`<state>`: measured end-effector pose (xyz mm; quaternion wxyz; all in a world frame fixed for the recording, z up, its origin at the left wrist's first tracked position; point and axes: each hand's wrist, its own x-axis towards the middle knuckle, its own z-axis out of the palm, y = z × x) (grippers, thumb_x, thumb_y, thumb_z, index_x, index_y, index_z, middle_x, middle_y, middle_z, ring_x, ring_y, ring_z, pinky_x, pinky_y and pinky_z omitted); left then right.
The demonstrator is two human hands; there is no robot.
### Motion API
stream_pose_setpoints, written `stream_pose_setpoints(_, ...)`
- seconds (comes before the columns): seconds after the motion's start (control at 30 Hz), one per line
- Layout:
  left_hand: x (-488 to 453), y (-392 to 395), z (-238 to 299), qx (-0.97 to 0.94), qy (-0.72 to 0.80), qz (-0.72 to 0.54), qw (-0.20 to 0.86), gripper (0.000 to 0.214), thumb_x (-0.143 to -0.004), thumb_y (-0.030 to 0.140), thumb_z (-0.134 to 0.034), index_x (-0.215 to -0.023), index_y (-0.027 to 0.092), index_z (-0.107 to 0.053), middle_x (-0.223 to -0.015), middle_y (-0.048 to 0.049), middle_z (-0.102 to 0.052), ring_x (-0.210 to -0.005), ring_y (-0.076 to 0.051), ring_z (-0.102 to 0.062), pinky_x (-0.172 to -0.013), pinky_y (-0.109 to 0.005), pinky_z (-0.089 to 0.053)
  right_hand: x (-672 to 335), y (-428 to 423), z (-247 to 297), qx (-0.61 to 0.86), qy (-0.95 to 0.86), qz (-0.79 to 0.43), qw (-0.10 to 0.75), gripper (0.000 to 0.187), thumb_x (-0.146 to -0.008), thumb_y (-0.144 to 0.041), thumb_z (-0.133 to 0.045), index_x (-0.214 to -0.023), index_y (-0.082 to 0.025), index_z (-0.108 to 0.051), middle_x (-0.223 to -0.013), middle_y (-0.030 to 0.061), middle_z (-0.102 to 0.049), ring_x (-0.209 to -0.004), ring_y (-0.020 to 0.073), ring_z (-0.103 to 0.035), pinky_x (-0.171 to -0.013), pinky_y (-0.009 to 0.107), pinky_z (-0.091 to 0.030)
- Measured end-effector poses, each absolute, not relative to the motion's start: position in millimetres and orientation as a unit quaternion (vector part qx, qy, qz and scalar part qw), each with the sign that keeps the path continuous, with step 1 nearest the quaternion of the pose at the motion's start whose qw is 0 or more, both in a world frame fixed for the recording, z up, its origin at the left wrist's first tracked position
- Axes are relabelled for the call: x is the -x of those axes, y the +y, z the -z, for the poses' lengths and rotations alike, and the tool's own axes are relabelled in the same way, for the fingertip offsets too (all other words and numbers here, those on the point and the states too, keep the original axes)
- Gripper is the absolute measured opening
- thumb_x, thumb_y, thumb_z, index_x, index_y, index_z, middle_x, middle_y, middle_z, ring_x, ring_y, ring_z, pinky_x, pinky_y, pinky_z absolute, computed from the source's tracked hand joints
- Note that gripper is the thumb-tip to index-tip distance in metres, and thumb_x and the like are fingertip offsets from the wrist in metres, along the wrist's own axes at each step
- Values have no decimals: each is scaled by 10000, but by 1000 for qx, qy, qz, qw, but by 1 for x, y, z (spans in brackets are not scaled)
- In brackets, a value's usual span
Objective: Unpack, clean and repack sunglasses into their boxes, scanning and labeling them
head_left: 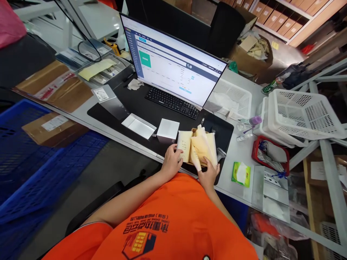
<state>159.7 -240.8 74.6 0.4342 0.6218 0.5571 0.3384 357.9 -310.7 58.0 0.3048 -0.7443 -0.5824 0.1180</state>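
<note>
In front of my body, at the desk's front edge, a small cardboard box (194, 130) is largely hidden under pale yellow padded packets. The left packet (185, 144) bears handwritten digits, and my left hand (172, 163) is closed on its near left edge. A creased yellow packet (200, 146) lies tilted over the middle and right of the box. My right hand (208, 174) grips the near right part of it, thumb and fingers curled round. An open silver-white box (167, 130) and a shallow white tray-like lid (139, 126) lie left of my hands.
Beyond the packets stand a black keyboard (172, 102) and a lit monitor (176, 61). To the right are a green tissue pack (241, 174), a red basket (255, 151) and white baskets (309, 112). Blue crates (48, 162) and a flat brown carton (54, 86) are at left.
</note>
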Motion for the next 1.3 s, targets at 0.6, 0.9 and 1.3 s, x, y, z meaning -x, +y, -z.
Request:
stream_pose_setpoints(0.6, -237, -212, -57, -505, 531, -323, 599, 133, -855, 230, -635, -938, 159, -560, -809, -36, -647, -666, -140, -628, -660, -260, -514, -377, -323, -99, 710, -612, -11, 349, 258, -874, -392, -651, -1036, -230, -770, -1235, 136, -674, -1316, 392, -458, -1128, 655, -217)
stream_pose_setpoints(0.9, -200, -216, -81, -544, 544, -352, 533, 262, -888, 391, -565, -742, 190, -650, -874, -56, -636, -847, -207, -604, -891, -354, -502, -369, -300, -107, 549, -790, -108, 251, 320, -915, -159, -566, -1159, -300, -718, -1125, 12, -767, -1219, 264, -594, -1130, 492, -242)
stream_pose_setpoints(1.3, -175, -221, -64, -457, 578, -346, 581, 448, -840, 529, -559, -942, 125, -724, -923, -121, -770, -821, -285, -706, -725, -377, -572, -373, -274, -100, 591, -762, -197, 179, 437, -967, -132, -441, -1369, -204, -593, -1389, 111, -628, -1298, 300, -499, -1042, 475, -378)
